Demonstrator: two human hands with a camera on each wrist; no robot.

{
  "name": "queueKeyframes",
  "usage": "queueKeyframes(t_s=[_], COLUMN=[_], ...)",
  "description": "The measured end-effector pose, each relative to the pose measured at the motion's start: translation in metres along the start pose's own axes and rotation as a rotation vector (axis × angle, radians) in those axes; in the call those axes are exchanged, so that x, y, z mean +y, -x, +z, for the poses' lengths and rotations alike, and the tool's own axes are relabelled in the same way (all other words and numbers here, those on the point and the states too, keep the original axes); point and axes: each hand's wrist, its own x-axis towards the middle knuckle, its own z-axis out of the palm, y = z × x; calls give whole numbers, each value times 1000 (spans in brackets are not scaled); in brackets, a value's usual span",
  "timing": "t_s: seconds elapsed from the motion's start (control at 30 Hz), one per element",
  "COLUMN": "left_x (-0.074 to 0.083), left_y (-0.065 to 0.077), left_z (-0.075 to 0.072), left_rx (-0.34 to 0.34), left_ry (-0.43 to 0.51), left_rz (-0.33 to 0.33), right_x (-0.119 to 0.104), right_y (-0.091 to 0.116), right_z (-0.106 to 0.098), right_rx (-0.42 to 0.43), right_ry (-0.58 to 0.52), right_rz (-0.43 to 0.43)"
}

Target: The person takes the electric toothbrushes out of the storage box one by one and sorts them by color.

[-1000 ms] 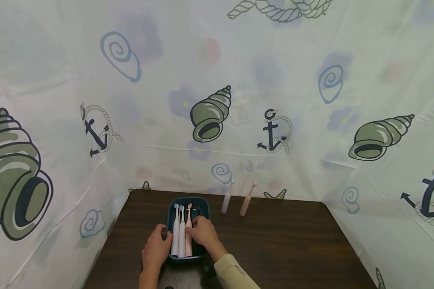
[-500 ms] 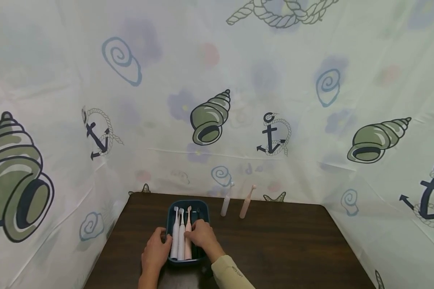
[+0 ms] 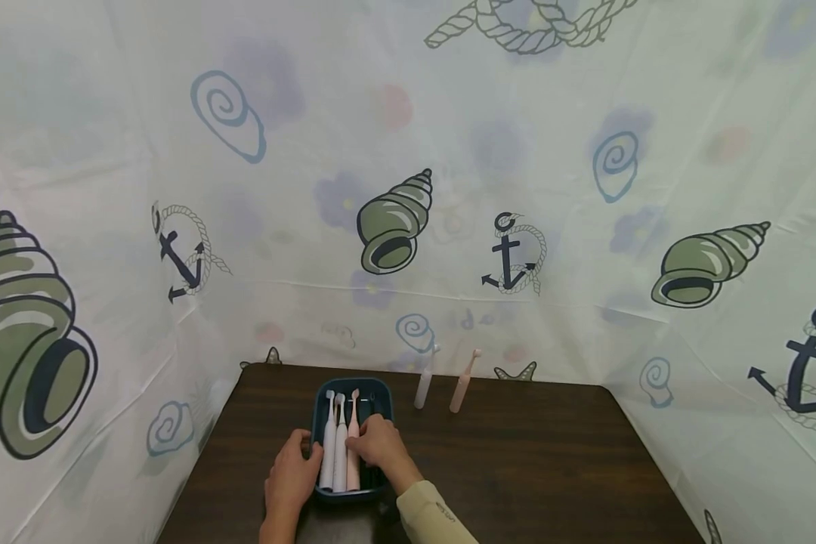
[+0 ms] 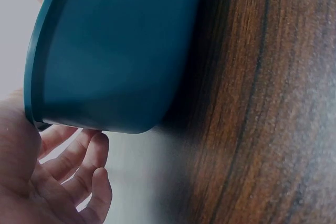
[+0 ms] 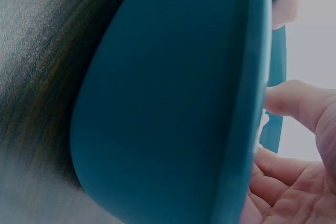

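A dark teal plastic bin (image 3: 371,386) stands near the front left of the table. Inside it lie two white electric toothbrushes (image 3: 329,442) and a pink electric toothbrush (image 3: 353,472), heads toward the back. My left hand (image 3: 290,472) holds the bin's left side, thumb at the rim; the left wrist view shows its fingers along the outer wall. Over the right rim reaches my right hand (image 3: 381,446), thumb and fingers at the pink toothbrush's handle. In the right wrist view that hand (image 5: 294,177) is partly hidden behind the bin wall.
Behind and right of the bin, a white toothbrush (image 3: 425,385) and a pink toothbrush (image 3: 461,389) stand upright on the dark wooden table (image 3: 537,461). A pale curtain (image 3: 299,227) printed with shells and anchors hangs around the table's back and sides.
The head view has shifted slightly, so everything sits a little lower in it. The right thumb stays at the pink toothbrush and the left hand at the bin; neither has visibly moved.
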Motion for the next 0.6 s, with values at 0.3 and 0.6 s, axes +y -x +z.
queueKeyframes(t_s=[0.3, 0.6], left_x=[-1, 2], left_y=[0, 2], left_z=[-1, -2], left_rx=[5, -1], left_ry=[6, 3], left_rz=[5, 0], right_x=[1, 1], right_y=[0, 3], right_z=[1, 1], right_rx=[14, 46], right_ry=[6, -15], right_rz=[-11, -16])
